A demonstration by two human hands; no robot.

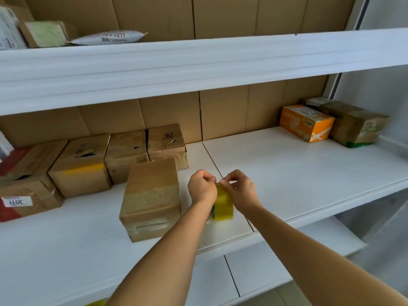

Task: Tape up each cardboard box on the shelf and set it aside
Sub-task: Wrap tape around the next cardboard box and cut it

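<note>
A yellow tape roll (224,205) stands on edge on the white middle shelf (298,173). My left hand (202,186) and my right hand (239,188) are both above it, fingers pinched together at the roll's top, where the tape end seems to be. Just left of the roll sits a cardboard box (152,197) with tape across its top and front. Behind it, a row of several cardboard boxes (123,154) lines the back left of the shelf; some have torn holes in their tops.
An orange box (305,122) and taped brown boxes (355,125) stand at the shelf's back right. The upper shelf (198,62) overhangs, holding a grey mailer bag (110,37) and parcels at the left. A lower shelf (276,268) shows below.
</note>
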